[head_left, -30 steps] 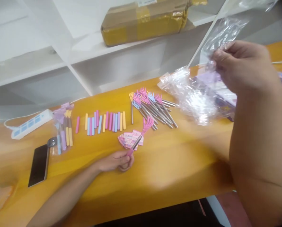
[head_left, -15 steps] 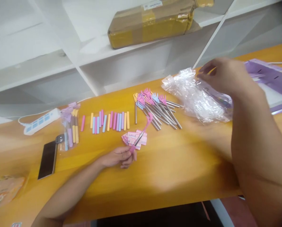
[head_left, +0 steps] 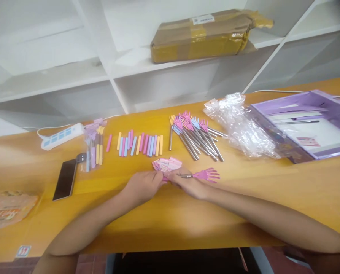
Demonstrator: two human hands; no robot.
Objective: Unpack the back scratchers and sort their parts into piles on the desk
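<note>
A back scratcher point(head_left: 207, 175) with a pink hand-shaped head and a metal rod lies crosswise in both hands, its head pointing right. My left hand point(head_left: 143, 186) is closed round its pink handle. Right beside it, my right hand point(head_left: 188, 184) grips where handle and rod meet; the fingers partly hide that spot. Just behind the hands lie pink printed cards point(head_left: 167, 163). Farther back is a pile of metal rods with pink, blue and yellow scratcher heads point(head_left: 198, 137). Left of the pile, several coloured handle sleeves point(head_left: 141, 144) lie in a row.
Clear plastic bags point(head_left: 244, 129) lie beside a purple open box point(head_left: 332, 151) on the right. To the left are bagged scratchers point(head_left: 94, 148), a phone point(head_left: 65, 179), a power strip point(head_left: 63, 136) and an orange packet point(head_left: 11, 209). A taped carton point(head_left: 198, 42) rests on the shelf.
My right hand has come from over the plastic bags to grip the back scratcher beside my left hand. The scratcher has swung from slanting away to lying nearly level, head right.
</note>
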